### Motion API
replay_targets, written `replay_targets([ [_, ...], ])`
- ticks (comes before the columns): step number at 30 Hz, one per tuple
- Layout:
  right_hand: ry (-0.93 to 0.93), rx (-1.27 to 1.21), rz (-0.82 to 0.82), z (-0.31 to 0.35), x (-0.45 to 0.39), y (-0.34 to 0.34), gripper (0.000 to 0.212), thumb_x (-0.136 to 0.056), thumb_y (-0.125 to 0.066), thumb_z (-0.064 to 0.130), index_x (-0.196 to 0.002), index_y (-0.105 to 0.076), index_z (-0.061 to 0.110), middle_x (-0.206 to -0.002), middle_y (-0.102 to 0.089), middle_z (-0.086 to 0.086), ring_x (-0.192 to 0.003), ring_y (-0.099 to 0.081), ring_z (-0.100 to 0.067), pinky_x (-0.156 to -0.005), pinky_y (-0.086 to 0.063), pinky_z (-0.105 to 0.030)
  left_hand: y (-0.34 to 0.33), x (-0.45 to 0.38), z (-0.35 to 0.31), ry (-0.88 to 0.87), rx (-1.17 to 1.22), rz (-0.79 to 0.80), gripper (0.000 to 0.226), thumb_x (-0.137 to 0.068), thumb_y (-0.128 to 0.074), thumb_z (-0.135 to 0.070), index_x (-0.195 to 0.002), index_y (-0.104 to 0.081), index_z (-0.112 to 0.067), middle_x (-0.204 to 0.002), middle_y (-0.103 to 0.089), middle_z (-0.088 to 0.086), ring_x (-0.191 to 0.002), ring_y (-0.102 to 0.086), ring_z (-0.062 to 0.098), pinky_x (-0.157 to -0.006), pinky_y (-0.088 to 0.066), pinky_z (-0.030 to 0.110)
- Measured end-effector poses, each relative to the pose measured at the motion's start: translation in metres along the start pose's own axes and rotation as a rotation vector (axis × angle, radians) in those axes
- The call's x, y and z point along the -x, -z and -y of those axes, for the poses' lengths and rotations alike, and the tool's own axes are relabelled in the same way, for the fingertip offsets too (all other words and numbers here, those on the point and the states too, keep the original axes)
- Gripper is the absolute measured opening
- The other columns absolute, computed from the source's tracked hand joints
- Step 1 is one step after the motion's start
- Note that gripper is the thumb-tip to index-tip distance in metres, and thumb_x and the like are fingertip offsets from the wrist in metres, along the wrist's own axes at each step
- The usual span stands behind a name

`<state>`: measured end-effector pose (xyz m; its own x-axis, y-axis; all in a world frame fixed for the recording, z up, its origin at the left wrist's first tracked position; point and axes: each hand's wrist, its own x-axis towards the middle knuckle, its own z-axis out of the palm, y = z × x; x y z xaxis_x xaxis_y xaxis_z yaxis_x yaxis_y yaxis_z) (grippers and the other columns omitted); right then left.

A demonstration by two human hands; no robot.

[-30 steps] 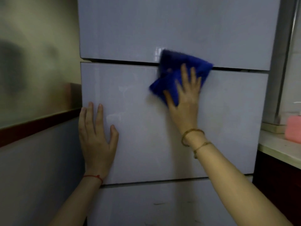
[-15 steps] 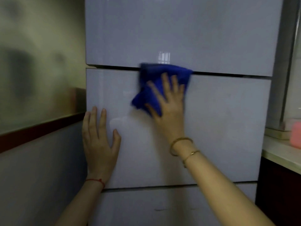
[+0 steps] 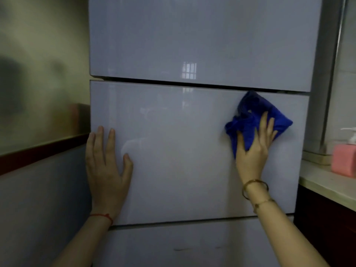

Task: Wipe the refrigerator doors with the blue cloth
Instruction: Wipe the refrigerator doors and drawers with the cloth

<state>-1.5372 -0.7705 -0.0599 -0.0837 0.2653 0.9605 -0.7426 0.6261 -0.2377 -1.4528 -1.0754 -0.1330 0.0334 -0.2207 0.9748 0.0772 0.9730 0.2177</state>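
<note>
Head view: we see one moment of wiping.
Blue cloth (image 3: 248,120): bunched under our right hand (image 3: 252,151), upper right of the middle door (image 3: 183,151), just below the seam.
Grip: fingers spread, pressing (thumb tucked into a fold).
Unwiped panel: leftward, toward our flat left hand (image 3: 107,166).

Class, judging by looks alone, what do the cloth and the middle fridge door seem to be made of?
Cloth: probably soft, matt blue microfibre; it bunches into folds under the right hand. Middle fridge door: glossy, likely glass or lacquered metal; it shows window reflections.
</note>
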Motion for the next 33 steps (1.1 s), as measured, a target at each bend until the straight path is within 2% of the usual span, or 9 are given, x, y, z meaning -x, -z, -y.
replay_targets([
  [2,0.068,-0.008,0.086,-0.010,0.028,0.003,0.077,-0.094,-0.054,0.027,-0.141,-0.004,0.060,-0.156,-0.011,0.017,-0.149,-0.003,-0.013,-0.122,-0.009,-0.050,0.000,0.001,0.000,0.003,-0.003,0.000,0.058,-0.100,-0.040,-0.031,-0.153,-0.031,-0.009,-0.163,-0.023,0.011,-0.153,-0.014,0.025,-0.127,-0.014,0.035],
  [6,0.238,0.078,0.272,-0.042,0.108,0.020,0.052,-0.099,-0.035,0.043,-0.148,-0.019,0.038,-0.161,-0.005,0.009,-0.150,-0.005,-0.021,-0.119,-0.012,-0.050,-0.001,0.000,-0.001,0.003,-0.004,-0.012,0.058,-0.100,-0.041,-0.030,-0.153,-0.032,-0.008,-0.162,-0.024,0.012,-0.153,-0.015,0.026,-0.127,-0.016,0.037],
  [11,0.232,0.074,0.155,-0.003,0.019,-0.011,0.055,-0.096,-0.048,0.043,-0.146,-0.033,0.027,-0.156,-0.024,-0.006,-0.148,-0.015,-0.030,-0.123,-0.007,-0.046,-0.001,0.000,-0.002,0.005,-0.008,-0.023,0.058,-0.100,-0.041,-0.029,-0.153,-0.032,-0.008,-0.162,-0.024,0.012,-0.152,-0.016,0.028,-0.126,-0.015,0.036],
  [15,0.309,0.056,0.098,0.049,-0.016,-0.051,0.050,-0.093,-0.057,0.037,-0.138,-0.047,0.017,-0.151,-0.036,-0.016,-0.144,-0.025,-0.035,-0.121,-0.013,-0.052,0.000,0.000,-0.002,-0.017,-0.011,-0.019,0.057,-0.100,-0.040,-0.029,-0.153,-0.031,-0.007,-0.162,-0.024,0.013,-0.152,-0.017,0.030,-0.127,-0.015,0.037],
  [19,0.579,0.069,0.290,0.049,0.076,-0.046,0.054,-0.089,-0.066,0.019,-0.139,-0.047,0.019,-0.151,-0.036,-0.012,-0.145,-0.025,-0.034,-0.121,-0.018,-0.051,0.001,0.001,-0.001,-0.001,-0.005,0.006,0.059,-0.100,-0.040,-0.030,-0.154,-0.028,-0.010,-0.164,-0.020,0.010,-0.153,-0.014,0.028,-0.127,-0.017,0.040],
  [22,0.674,0.098,0.372,0.009,0.124,-0.018,0.043,-0.099,-0.045,0.011,-0.141,-0.042,0.020,-0.155,-0.030,-0.007,-0.146,-0.025,-0.028,-0.121,-0.020,-0.047,0.001,0.000,0.000,-0.008,-0.003,0.012,0.059,-0.100,-0.040,-0.030,-0.154,-0.029,-0.009,-0.164,-0.020,0.010,-0.153,-0.014,0.027,-0.126,-0.018,0.042],
  [26,0.406,0.130,0.249,-0.022,0.075,-0.003,0.054,-0.090,-0.054,0.015,-0.141,-0.037,0.020,-0.157,-0.023,-0.009,-0.149,-0.012,-0.025,-0.124,-0.005,-0.041,0.001,0.000,-0.002,0.000,-0.002,0.013,0.059,-0.100,-0.041,-0.029,-0.154,-0.030,-0.009,-0.164,-0.021,0.010,-0.153,-0.015,0.028,-0.125,-0.021,0.045],
  [29,0.207,0.077,0.119,0.019,0.006,-0.026,0.054,-0.094,-0.054,0.030,-0.144,-0.034,0.025,-0.154,-0.029,-0.016,-0.146,-0.016,-0.033,-0.123,-0.003,-0.042,0.001,0.000,-0.002,-0.002,-0.010,0.006,0.058,-0.099,-0.041,-0.028,-0.153,-0.031,-0.008,-0.163,-0.022,0.011,-0.153,-0.016,0.029,-0.126,-0.019,0.043],
  [33,0.405,0.075,0.155,0.078,0.001,-0.062,0.052,-0.092,-0.056,0.044,-0.138,-0.049,0.020,-0.151,-0.034,-0.018,-0.144,-0.024,-0.038,-0.121,-0.011,-0.053,0.001,0.001,-0.001,0.001,0.002,0.019,0.060,-0.099,-0.042,-0.028,-0.154,-0.029,-0.010,-0.164,-0.020,0.008,-0.154,-0.014,0.026,-0.126,-0.019,0.042],
])
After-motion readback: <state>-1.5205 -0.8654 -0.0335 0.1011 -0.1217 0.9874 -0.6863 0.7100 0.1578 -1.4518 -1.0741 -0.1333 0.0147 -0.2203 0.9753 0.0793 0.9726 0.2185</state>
